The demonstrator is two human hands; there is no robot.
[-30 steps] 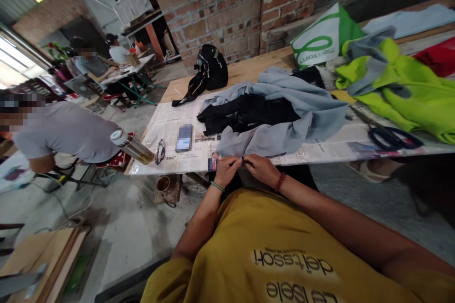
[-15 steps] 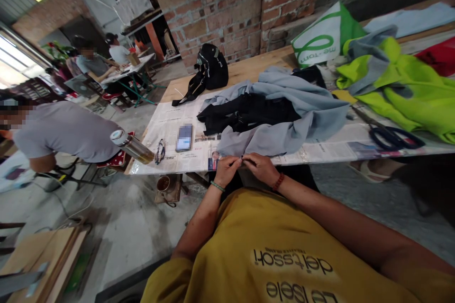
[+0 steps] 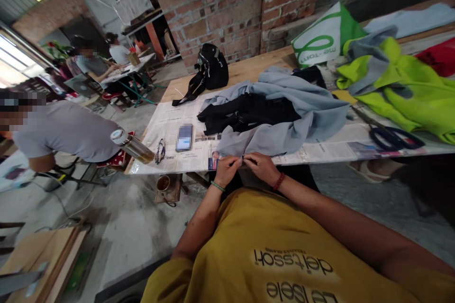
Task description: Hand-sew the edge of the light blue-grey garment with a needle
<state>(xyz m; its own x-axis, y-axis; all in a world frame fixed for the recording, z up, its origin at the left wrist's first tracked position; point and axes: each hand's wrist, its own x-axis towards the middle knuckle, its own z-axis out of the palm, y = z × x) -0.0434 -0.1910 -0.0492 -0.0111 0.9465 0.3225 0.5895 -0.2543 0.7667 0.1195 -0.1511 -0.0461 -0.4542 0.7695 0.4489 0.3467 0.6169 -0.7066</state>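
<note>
At the near edge of the table, my left hand (image 3: 228, 170) and my right hand (image 3: 262, 168) are close together, each with thumb and fingers pinched. Between the fingertips there seems to be something tiny and dark, too small to name. Just beyond the hands lies a crumpled grey garment (image 3: 313, 123), its near fold almost at my fingers. A black piece of cloth (image 3: 249, 111) rests bunched on top of the grey one. A green bracelet circles my left wrist and a red-brown one my right.
Newspaper under clear plastic covers the table (image 3: 170, 118). On it are a phone (image 3: 184, 137), glasses (image 3: 160, 151), a bottle (image 3: 131, 146), a black bag (image 3: 213, 67), scissors (image 3: 394, 137), yellow-green clothing (image 3: 412, 90) and a green-white bag (image 3: 323, 38). A mug (image 3: 164, 183) stands lower. Several people sit left.
My hands stay pinched together in nearly the same spot, with only slight finger movement. The seated person at the left has shifted the head a little. The garments have not moved.
</note>
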